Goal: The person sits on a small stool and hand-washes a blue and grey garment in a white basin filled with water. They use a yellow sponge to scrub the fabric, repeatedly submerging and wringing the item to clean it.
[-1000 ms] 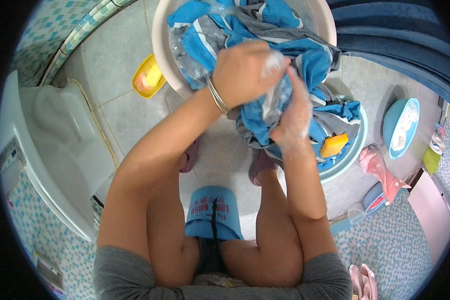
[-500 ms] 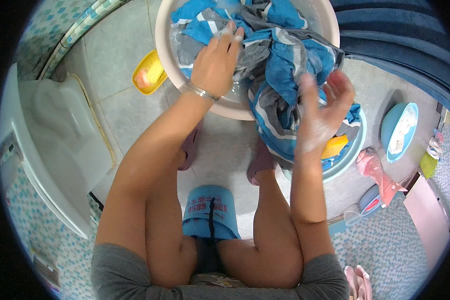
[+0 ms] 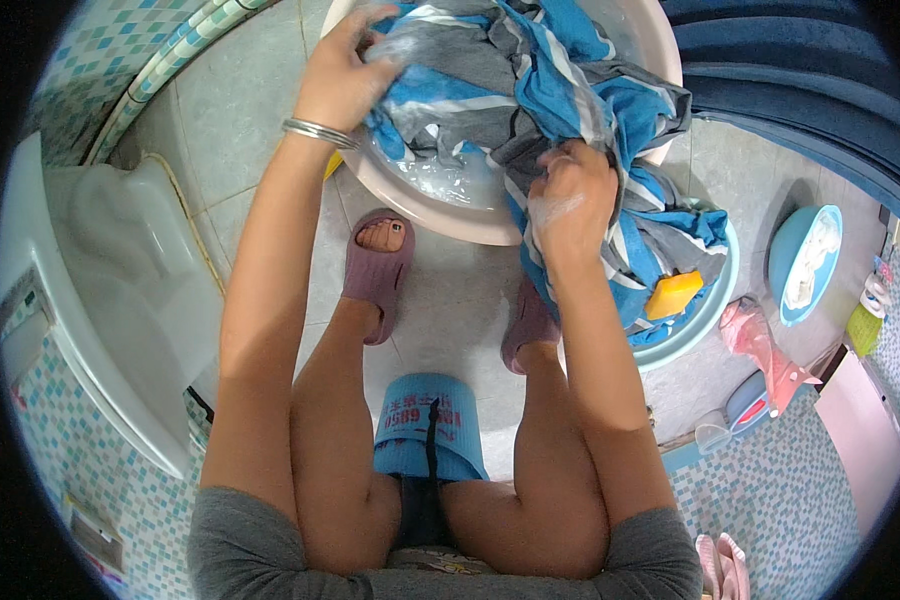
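Much striped cloth point(image 3: 460, 90) overhangs the basin point(image 3: 420, 213), upper centre; right hand point(image 3: 573, 197) clenches it; left hand point(image 3: 340, 85) half-open, grip unclear. Suds point(image 3: 445, 182) suggest unfinished work.

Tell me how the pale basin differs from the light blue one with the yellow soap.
The pale basin looks larger; the light blue basin smaller. The pale basin shows sudsy water; the light blue basin shows only cloth and yellow soap. Both hold striped cloth.
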Tool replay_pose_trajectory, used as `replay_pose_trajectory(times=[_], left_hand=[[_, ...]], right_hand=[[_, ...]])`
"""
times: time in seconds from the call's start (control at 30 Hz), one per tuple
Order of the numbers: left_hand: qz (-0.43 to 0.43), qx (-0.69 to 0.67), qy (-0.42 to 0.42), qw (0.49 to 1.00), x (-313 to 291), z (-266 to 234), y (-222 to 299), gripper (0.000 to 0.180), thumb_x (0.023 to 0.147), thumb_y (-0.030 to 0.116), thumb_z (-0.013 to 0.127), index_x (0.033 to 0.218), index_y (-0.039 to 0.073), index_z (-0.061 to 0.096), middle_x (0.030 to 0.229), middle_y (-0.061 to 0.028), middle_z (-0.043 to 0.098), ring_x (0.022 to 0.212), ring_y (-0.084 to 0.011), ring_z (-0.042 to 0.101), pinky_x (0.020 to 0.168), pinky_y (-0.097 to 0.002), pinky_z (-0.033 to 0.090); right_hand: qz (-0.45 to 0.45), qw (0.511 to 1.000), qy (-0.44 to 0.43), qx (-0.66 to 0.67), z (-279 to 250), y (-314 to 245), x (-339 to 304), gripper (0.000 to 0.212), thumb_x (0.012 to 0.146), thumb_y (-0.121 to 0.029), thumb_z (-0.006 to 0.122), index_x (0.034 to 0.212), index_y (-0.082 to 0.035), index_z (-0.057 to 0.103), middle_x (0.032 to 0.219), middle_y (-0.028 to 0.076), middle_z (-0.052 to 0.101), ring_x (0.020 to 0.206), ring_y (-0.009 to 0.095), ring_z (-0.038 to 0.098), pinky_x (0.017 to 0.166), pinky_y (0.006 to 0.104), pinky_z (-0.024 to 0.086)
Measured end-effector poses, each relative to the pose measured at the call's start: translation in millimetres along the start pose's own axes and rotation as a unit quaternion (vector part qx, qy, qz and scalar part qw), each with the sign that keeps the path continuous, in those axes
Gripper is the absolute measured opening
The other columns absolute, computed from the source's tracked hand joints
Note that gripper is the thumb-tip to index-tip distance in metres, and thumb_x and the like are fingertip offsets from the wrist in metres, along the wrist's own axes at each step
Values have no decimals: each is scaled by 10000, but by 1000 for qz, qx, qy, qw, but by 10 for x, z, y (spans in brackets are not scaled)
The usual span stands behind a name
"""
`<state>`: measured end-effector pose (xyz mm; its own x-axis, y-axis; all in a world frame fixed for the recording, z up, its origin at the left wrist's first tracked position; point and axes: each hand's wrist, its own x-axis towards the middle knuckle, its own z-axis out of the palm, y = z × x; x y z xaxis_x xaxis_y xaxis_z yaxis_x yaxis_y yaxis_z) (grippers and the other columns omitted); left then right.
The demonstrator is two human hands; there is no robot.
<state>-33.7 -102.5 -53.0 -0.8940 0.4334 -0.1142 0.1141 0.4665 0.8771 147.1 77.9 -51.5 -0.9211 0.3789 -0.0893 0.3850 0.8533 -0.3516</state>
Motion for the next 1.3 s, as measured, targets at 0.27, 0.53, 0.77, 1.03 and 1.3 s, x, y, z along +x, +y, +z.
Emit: replay_pose_trajectory(times=[0.27, 0.53, 0.77, 1.03, 1.3], left_hand=[[-102, 254, -262, 926, -549, 380, 616, 377, 821, 355, 618, 904, -13, 597, 733, -183, 613, 663, -271, 611, 624, -336, 482], [-397, -201, -71, 893, -575, 952, 100, 330, 795, 292, 689, 827, -28, 616, 821, -94, 645, 803, -162, 590, 735, -275, 452], [-324, -559, -143, 749, -824, 385, 312, 314, 788, 154, 605, 1048, -12, 548, 1046, -114, 616, 956, -238, 578, 861, -365, 450], [-163, -637, -170, 734, -755, 150, 1069, 520, 826, 168, 493, 1299, -13, 379, 1256, -140, 507, 1172, -292, 474, 978, -456, 378], [-380, -656, -38, 650, -951, 375, 872, 402, 854, 318, 574, 1161, 63, 523, 1100, -86, 594, 954, -198, 588, 824, -359, 476]], right_hand=[[58, 918, -39, 389, -375, 312, 63, 97, 725, 42, 534, 681, -21, 593, 735, 56, 543, 662, 142, 514, 610, 236, 396], [47, 809, -125, 572, -570, 311, -9, 163, 684, 126, 513, 658, -30, 551, 764, 22, 507, 686, 99, 473, 627, 205, 373], [-33, 962, 29, 268, -620, 355, -89, 186, 616, 61, 569, 760, -55, 597, 759, 65, 527, 707, 223, 532, 661, 279, 418], [-85, 982, 80, 148, -497, -219, -129, 556, 500, -196, 732, 971, 37, 549, 1041, 171, 501, 948, 361, 471, 866, 468, 346], [-182, 944, -59, 270, -792, -556, -310, 313, 539, -226, 752, 685, -12, 576, 805, 172, 559, 742, 347, 553, 665, 409, 449]])
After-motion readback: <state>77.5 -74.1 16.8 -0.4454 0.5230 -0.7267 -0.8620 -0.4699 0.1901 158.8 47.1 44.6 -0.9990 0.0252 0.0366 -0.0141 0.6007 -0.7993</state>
